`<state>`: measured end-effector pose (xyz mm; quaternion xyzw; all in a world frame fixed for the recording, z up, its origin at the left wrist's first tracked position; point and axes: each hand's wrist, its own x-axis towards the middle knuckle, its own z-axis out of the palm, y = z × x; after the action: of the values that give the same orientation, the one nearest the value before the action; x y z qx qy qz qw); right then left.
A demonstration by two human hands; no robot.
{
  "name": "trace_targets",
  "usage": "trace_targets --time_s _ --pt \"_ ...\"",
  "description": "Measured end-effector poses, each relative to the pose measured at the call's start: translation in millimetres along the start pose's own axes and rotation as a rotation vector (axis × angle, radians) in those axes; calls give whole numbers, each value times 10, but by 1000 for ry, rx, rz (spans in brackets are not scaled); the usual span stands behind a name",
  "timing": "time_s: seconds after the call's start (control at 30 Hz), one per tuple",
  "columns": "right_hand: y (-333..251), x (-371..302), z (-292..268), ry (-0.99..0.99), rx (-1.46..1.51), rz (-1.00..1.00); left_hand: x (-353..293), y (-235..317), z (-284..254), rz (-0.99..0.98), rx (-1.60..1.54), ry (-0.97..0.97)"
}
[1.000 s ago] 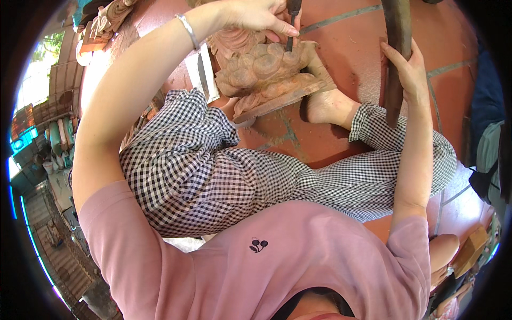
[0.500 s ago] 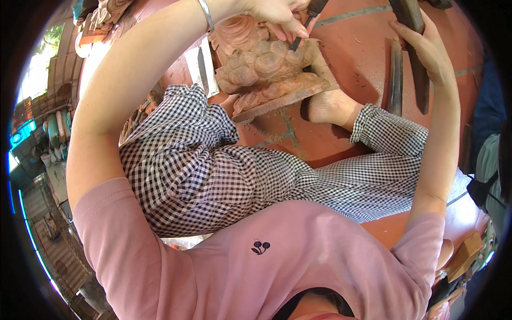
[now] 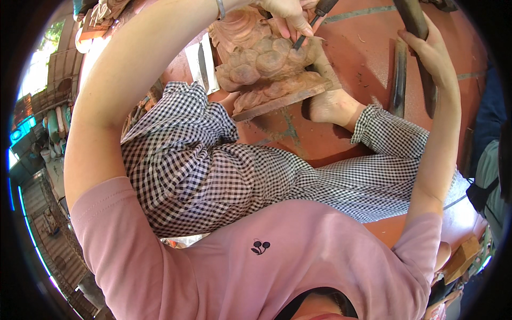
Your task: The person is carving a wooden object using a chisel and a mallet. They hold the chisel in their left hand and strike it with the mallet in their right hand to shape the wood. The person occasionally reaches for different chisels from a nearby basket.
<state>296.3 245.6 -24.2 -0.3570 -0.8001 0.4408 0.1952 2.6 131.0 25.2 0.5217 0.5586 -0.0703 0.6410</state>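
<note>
Since a second ago, the chisel (image 3: 304, 37) is tilting from nearly upright towards 1 o'clock, and the dark bar (image 3: 412, 17) is shifting out towards 2 o'clock. In the head view, the left grip (image 3: 288, 16) is pinching the chisel's shaft, while the blade's tip is meeting the rounded lobes of the carved wooden piece (image 3: 256, 69), which is standing at 12 o'clock. The right grip (image 3: 438, 56), at 2 o'clock, is clasping the bar well apart from the chisel. A second dark bar (image 3: 398, 80) is lying on the tiled floor (image 3: 362, 40) between the right grip and a bare foot (image 3: 332, 106).
</note>
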Motion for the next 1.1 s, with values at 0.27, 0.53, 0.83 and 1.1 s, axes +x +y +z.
trace_targets --time_s 0.27,0.53,0.83,1.1 --pt "62 -11 -17 -16 -114 -20 17 -25 -28 0 -29 -21" --pt "149 42 -76 -86 -74 9 49 -64 -57 -2 -36 -41" --pt "157 30 -92 -63 -124 29 60 -69 -68 8 -39 -63" --pt "112 4 -78 -106 -69 61 60 -73 -48 23 -46 -46"
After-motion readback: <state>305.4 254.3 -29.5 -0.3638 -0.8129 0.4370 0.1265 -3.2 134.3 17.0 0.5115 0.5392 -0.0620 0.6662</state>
